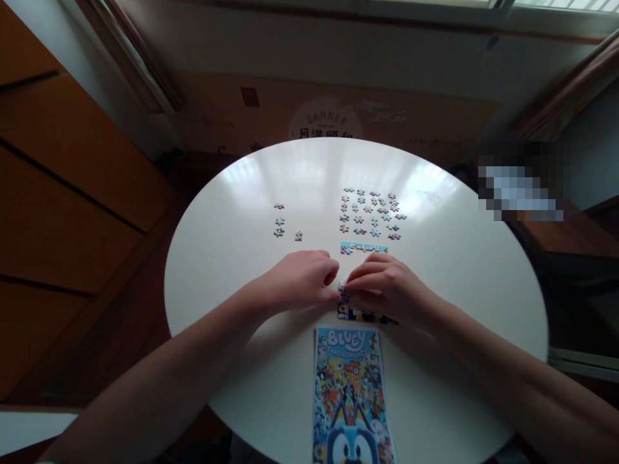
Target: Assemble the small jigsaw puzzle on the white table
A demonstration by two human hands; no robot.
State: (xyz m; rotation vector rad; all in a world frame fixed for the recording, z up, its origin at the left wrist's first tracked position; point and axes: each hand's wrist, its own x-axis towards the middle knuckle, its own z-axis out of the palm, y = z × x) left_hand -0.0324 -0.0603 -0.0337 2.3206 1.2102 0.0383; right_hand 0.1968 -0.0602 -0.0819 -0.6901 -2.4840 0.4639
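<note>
Over the white table, my left hand [309, 277] is closed, its fingers curled. One fingertip touches the left edge of a partly joined jigsaw puzzle [360, 314]; whether these fingers hold anything is hidden. My right hand [389, 280] comes from the other side, its fingers pinched on a small puzzle piece [343, 287] at the puzzle's upper left corner. The hand covers much of the puzzle's middle. Just beyond the right fingers lies a joined light-blue puzzle strip [363, 247]. Nearer to me is a blue Bluey picture sheet [351, 386], lying flat.
Loose puzzle pieces [374, 220] lie in rough rows at the far right of the strip. Several more pieces [279, 221] lie to the left. The round white table [222, 238] has a curved edge; an orange-brown cabinet [72, 161] stands at the left.
</note>
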